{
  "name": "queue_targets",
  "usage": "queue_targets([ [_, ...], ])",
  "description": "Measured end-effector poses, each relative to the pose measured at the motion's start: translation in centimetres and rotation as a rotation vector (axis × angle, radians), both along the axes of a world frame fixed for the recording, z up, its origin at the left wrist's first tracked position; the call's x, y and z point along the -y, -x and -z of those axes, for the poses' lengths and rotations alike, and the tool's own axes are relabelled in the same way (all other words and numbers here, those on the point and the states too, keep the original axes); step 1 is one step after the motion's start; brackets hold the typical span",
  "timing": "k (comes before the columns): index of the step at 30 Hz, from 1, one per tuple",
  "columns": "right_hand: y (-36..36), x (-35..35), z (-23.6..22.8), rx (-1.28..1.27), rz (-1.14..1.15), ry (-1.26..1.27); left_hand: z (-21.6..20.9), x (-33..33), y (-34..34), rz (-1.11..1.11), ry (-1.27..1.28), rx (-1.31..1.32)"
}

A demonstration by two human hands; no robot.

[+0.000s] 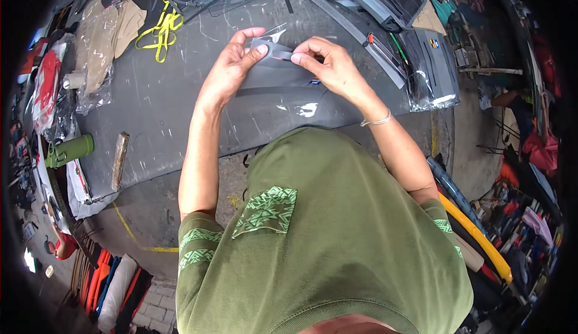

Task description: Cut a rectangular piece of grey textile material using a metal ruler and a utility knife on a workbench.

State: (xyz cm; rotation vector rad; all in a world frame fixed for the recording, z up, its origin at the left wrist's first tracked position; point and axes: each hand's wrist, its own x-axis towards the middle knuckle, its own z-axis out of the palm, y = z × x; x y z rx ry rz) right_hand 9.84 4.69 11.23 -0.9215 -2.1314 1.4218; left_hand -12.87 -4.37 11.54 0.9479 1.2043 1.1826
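Above the dark worktable, my left hand (pixel 232 66) pinches one end of a grey, flat strip (pixel 277 50) between thumb and fingers. At the strip's other end, my right hand (pixel 330 66) is closed with thumb and forefinger together. Below the strip lies a smooth grey sheet-like piece (pixel 271 80), with a small coloured label (pixel 314 82) near my right hand. Whether strip and sheet are joined, I cannot tell. A pale, shiny pointed bit (pixel 277 35) shows just beyond the strip.
The dark table (pixel 156 117) bears a yellow strap (pixel 161 30) and brown pieces in clear plastic (pixel 99 45) at left. A green bottle (pixel 70 150) and a worn bar (pixel 120 161) lie nearer. At right are a grey bag (pixel 388 0), a red-tipped cutter (pixel 371 39) and packaged grey goods (pixel 432 69).
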Motion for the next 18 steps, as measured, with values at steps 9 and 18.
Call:
queue_targets([
  [9, -3.5, -1.6, 2.3, -0.981, 0.210, 0.667, 1.1, -0.8, 0.1, -0.173, -0.002, -0.615],
  [18, -11.6, -2.3, 8.4, -1.203, 0.712, 0.882, 11.2, -0.4, 5.0, -0.380, 0.010, -1.193],
])
